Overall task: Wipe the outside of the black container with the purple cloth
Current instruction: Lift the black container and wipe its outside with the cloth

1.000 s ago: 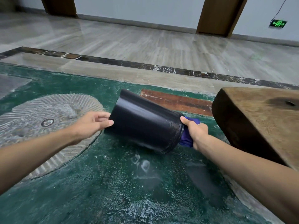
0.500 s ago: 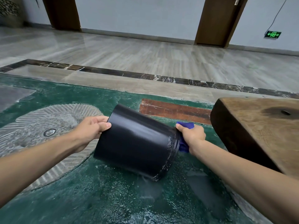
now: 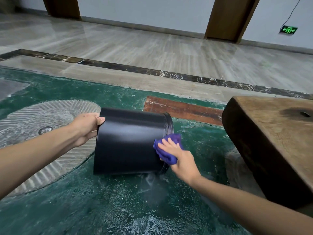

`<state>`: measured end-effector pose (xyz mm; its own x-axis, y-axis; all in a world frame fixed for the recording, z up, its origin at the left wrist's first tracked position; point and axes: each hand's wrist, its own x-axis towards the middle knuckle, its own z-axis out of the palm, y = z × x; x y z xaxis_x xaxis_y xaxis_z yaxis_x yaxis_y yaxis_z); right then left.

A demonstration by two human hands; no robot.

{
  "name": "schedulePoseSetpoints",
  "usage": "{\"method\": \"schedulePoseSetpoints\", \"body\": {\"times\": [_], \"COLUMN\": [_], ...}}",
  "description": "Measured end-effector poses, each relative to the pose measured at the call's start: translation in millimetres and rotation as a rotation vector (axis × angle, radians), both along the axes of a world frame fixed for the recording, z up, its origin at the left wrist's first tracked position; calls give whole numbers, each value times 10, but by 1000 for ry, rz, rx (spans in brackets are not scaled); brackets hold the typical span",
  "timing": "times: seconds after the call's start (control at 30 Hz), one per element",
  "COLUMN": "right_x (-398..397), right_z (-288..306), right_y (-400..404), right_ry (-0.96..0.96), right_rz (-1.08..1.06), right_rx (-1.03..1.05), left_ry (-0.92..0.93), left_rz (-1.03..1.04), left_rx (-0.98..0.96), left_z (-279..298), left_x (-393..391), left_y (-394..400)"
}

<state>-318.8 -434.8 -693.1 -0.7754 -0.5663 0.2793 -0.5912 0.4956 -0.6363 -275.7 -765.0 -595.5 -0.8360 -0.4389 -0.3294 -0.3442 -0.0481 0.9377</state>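
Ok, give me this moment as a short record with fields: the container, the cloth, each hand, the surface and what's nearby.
container: black container, tipped on its side, rim end toward the right
cloth: purple cloth, bunched, pressed on the container's outer wall near the rim
left hand: left hand grips the container's base end
right hand: right hand presses the cloth with spread fingers
surface: wet green floor, water trickling below the rim
nearby: wooden block at the right, apart from the container

soft, even indoor light, fairly bright. pale glare streaks the far floor (image 3: 152, 48) and the bucket (image 3: 128, 141). faint shadows. wide-angle bending at edges; slight blur on the exit sign (image 3: 288, 29).
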Motion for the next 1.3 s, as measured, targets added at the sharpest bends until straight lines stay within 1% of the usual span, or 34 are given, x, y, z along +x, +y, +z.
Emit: {"method": "schedulePoseSetpoints", "body": {"times": [0.23, 0.27, 0.33, 0.37, 0.4, 0.43, 0.47, 0.5, 0.57, 0.6, 0.67, 0.73, 0.8, 0.83, 0.93, 1.03, 1.07, 1.17, 1.23, 1.3], "right_x": [24, 28, 54, 64, 63, 48, 28, -20, -170, -246, -368, -450, -487, -503, -598, -734, -767, -792, -771, -750], "right_z": [-235, -254, -314, -350, -359, -335, -277, -209, -71, 4, 149, 263, 315, 308, 237, 250, 263, 257, 249, 273], "right_y": [111, 150, 268, 338, 398, 440, 458, 473, 462, 436, 319, 149, -24, -91, -196, -170, -149, -89, -62, -9], "right_ry": [-78, -101, -164, -190, -224, -273, -351, -409, -420, -466, -611, -737, -817, -823, -762, -737, -743, -758, -780, -791], "right_rz": [153, 198, 248, 234, 185, 102, 3, -118, -389, -491, -589, -610, -601, -622, -722, -759, -763, -789, -804, -803], "right_rx": [159, 224, 424, 489, 505, 457, 358, 229, -24, -171, -459, -622, -654, -640, -535, -483, -481, -512, -548, -580], "left_ry": [-47, -50, -64, -73, -82, -91, -101, -106, -105, -101, -100, -87, -69, -62, -72, -76, -87, -120, -41, 74], "left_rz": [107, 109, 102, 96, 90, 88, 88, 83, 59, 42, 17, -11, -46, -67, -153, -298, -343, -474, -450, -344], "left_rx": [92, 104, 124, 125, 116, 100, 80, 63, 31, 11, -15, -36, -64, -80, -132, -72, -80, -236, -299, -315], "left_z": [-78, -57, -22, -13, -2, 3, 6, 12, 31, 55, 110, 177, 231, 247, 286, 231, 195, 16, -100, -130], "left_x": [-26, -20, -1, 14, 31, 44, 59, 63, 82, 76, 50, 30, 21, 7, 27, 70, 116, 275, 345, 342], "left_y": [-149, -146, -129, -116, -106, -100, -100, -102, -87, -72, -21, 48, 102, 121, 138, 85, 63, 54, 139, 262]}}
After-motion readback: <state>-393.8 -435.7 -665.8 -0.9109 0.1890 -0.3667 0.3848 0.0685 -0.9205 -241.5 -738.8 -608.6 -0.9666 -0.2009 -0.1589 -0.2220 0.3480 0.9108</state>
